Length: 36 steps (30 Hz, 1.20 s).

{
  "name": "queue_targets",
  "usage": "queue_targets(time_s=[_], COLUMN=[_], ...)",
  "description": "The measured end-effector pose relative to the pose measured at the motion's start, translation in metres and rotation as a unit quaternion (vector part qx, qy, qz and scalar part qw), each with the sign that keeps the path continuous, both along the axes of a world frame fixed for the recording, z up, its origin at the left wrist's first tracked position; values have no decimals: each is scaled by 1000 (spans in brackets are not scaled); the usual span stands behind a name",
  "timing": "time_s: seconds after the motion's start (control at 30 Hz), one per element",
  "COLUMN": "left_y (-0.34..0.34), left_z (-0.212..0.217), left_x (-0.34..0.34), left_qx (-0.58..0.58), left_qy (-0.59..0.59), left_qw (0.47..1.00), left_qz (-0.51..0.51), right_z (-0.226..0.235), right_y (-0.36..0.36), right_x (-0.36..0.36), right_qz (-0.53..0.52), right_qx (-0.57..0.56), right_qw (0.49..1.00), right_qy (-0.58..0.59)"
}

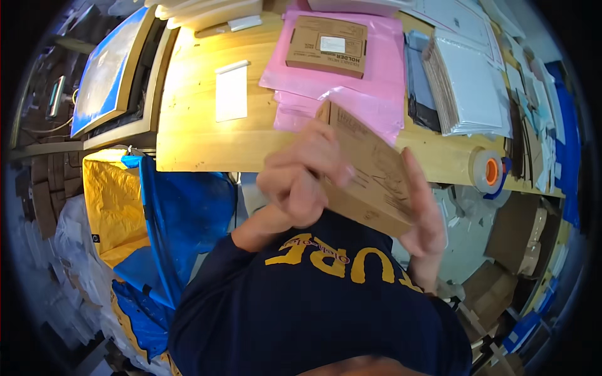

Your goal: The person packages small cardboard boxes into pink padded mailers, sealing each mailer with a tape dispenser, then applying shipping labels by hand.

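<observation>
Two brown cardboard boxes point(370, 172) point(327, 45), one tape roll point(488, 170), one white bag point(231, 93), two hands point(301, 178) point(426, 219).

a second cardboard box point(327, 45) lies on pink mailers point(376, 81), beside white envelopes point(467, 88) and a tape roll point(488, 170).

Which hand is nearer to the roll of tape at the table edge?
Right. The right hand grips the cardboard box's side toward the tape roll; the left hand holds the box's far side.

The person wore a dark navy long-sleeved top point(326, 307) with curved yellow block lettering point(338, 257) across the chest; both hands, left point(304, 175) and right point(423, 213), were bare, without gloves.
</observation>
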<state>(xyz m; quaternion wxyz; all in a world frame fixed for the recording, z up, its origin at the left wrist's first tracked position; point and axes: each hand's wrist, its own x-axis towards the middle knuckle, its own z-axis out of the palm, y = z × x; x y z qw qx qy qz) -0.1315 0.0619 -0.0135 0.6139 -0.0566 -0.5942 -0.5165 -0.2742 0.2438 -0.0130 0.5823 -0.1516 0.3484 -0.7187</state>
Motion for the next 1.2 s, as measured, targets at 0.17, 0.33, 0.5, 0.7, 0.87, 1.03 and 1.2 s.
queue_targets(time_s=[0.17, 0.33, 0.5, 0.7, 0.87, 1.03, 1.2], left_y=[-65, -181, -183, -160, -107, -64, -73], left_z=[27, -36, -76, -83, -60, -59, -81], left_x=[-20, -41, -54, -66, -18, 1, -1], left_qx=[-126, 111, 137, 79, 70, 192, 34], left_qy=[-67, -406, -532, -368, -158, -240, -417], left_qw=[984, 874, 791, 871, 972, 951, 901], left_qz=[103, 242, 270, 316, 157, 43, 113], right_z=[24, -32, -69, -83, -63, -70, -84], right_y=[-95, -229, -253, -241, -163, -127, -121], right_x=[-44, -93, -87, -90, -67, -38, -53], right_qz=[-100, -80, -70, -116, -117, -222, -85], right_qx=[11, 45, 124, 102, -61, -75, -45], right_qw=[994, 934, 892, 893, 929, 858, 907], right_qy=[40, 344, 428, 423, 345, 456, 410])
